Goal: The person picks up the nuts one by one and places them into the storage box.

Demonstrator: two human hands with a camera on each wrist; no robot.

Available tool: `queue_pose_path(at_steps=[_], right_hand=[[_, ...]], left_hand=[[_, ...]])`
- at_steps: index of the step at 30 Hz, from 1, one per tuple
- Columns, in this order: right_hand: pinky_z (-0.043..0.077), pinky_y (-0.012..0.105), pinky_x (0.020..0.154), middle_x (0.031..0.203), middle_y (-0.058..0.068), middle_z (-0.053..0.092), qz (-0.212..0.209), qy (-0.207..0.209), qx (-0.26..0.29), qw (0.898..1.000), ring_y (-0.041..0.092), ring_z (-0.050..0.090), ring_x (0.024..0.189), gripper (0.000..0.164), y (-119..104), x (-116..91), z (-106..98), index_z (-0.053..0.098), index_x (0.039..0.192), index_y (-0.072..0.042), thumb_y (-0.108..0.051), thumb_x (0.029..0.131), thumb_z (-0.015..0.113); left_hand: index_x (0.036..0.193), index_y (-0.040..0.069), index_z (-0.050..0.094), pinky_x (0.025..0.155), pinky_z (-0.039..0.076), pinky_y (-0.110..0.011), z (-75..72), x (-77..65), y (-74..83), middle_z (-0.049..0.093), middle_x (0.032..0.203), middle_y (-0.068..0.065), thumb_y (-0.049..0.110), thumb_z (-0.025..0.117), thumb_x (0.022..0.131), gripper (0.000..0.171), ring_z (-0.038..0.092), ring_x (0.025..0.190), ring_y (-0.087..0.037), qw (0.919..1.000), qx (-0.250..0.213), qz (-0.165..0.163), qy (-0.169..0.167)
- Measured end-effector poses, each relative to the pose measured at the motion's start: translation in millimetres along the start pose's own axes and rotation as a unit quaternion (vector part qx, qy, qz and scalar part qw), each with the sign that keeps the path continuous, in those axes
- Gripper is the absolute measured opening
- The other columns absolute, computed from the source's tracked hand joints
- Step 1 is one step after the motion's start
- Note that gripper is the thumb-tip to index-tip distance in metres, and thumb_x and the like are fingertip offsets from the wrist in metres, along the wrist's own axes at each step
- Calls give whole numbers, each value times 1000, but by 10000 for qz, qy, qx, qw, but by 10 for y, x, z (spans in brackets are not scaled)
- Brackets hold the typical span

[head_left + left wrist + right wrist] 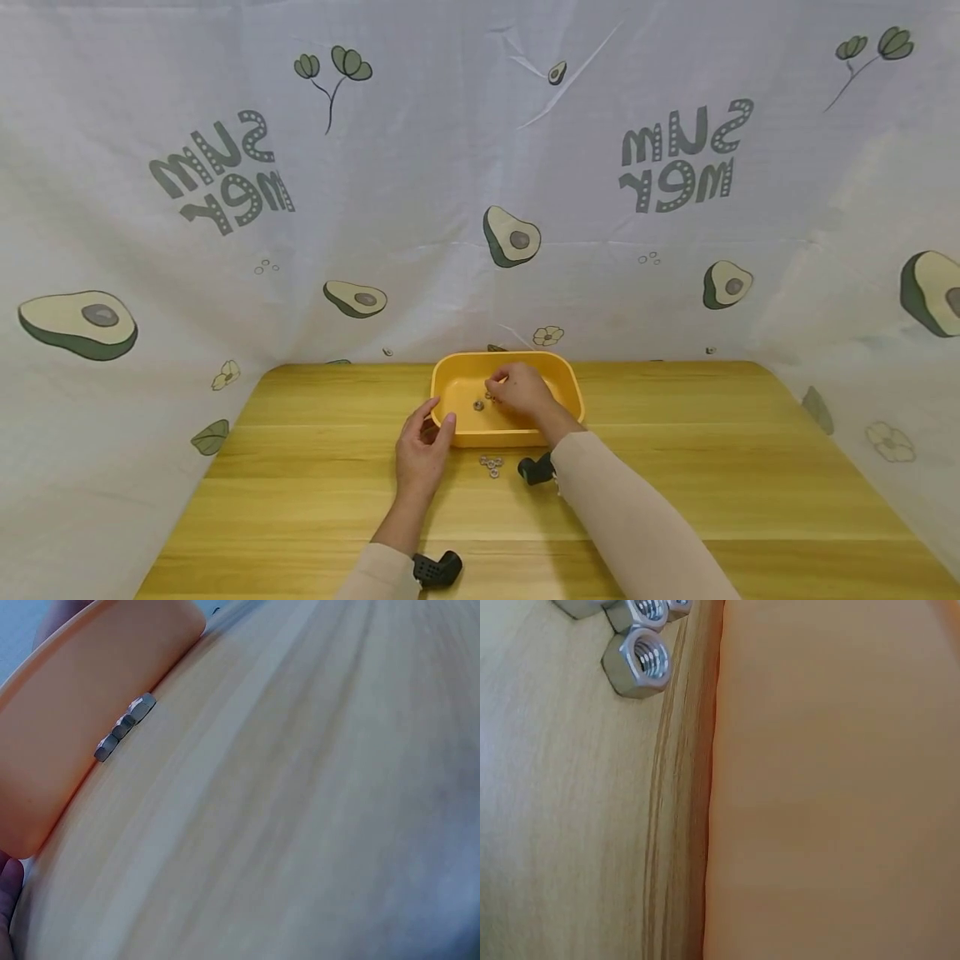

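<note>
My left hand (422, 458) rests at the front left corner of a yellow plastic box (480, 439), fingers along its left side and thumb at the front; the thumb (9, 889) shows beside the wall in the left wrist view. Inside the box my right hand (522, 390) reaches down with bent fingers, tips close over the floor near small metal nuts. One nut (478, 405) lies left of the fingertips, another nut (488, 396) just beneath them. I cannot tell whether the fingers pinch one. Several hex nuts (639, 664) lie touching in a cluster before the box.
The box stands near the back of a wood-grain table (300, 467). Behind and along the sides hangs a pale curtain (450, 150) printed with avocados and flowers. Black wrist devices sit at the left cuff (438, 570) and right cuff (535, 471).
</note>
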State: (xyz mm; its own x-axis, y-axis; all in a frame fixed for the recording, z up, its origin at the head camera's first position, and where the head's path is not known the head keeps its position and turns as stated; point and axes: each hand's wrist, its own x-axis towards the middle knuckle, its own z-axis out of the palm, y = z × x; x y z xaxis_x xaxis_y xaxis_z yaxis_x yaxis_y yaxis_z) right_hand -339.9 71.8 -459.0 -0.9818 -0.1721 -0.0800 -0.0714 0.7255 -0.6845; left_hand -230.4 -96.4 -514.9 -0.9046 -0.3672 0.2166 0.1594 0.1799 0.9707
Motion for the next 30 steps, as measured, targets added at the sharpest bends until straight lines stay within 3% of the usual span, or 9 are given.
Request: queue_pose_path(at_steps=[10, 19, 24, 30], right_hand=[[42, 24, 56, 79, 7, 71, -157, -28, 619, 9980, 19, 61, 66, 25, -79, -133, -133, 73, 115, -11, -26, 96, 72], [39, 25, 52, 76, 5, 63, -562, 78, 836, 9949, 17, 50, 58, 36, -176, -462, -263, 69, 127, -11, -25, 94, 75], [36, 24, 49, 71, 3, 61, -781, 191, 924, 9925, 16, 45, 54, 35, -193, -694, -289, 71, 125, -10, -24, 92, 77], [37, 24, 50, 70, 0, 61, -819, 176, 1061, 9908, 16, 46, 56, 28, -159, -960, -242, 75, 118, -13, -20, 91, 78]], left_hand=[[134, 16, 67, 86, 53, -14, 15, -13, -7, 65, 128, -12, 29, 76, 94, 43, 68, 110, -26, 10000, 20, -57, -19], [133, 15, 67, 86, 52, -14, 0, -14, -2, 65, 128, -13, 28, 75, 94, 42, 68, 110, -27, 10000, 33, -61, -10], [132, 13, 67, 87, 53, -14, -11, -4, -3, 65, 129, -15, 27, 75, 94, 41, 68, 110, -29, 10000, 65, 17, 29], [134, 12, 66, 91, 56, -23, -13, -1, -7, 65, 130, -15, 28, 75, 94, 43, 67, 112, -29, 10000, 81, -2, -6]])
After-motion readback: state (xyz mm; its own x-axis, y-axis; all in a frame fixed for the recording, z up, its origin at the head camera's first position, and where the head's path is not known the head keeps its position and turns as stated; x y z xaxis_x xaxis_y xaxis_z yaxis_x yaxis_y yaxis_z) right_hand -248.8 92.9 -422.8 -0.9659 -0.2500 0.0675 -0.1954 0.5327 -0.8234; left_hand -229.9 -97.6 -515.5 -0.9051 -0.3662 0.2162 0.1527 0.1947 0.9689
